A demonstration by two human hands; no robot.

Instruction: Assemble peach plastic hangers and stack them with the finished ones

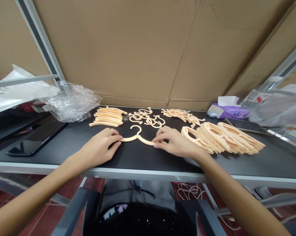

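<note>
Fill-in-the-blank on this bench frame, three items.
1. The left hand and right hand pinch the ends of one small peach plastic ____ on the black tabletop.
2. The fanned row of peach plastic pieces lies to the right hand's ____.
3. The soft tissue pack behind that row is ____.
Missing: hanger; right; purple.

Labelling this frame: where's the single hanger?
Head view, centre of the black table: the hanger lies between left hand and right hand, each holding one end, just before the pile of loose hooks.
</note>
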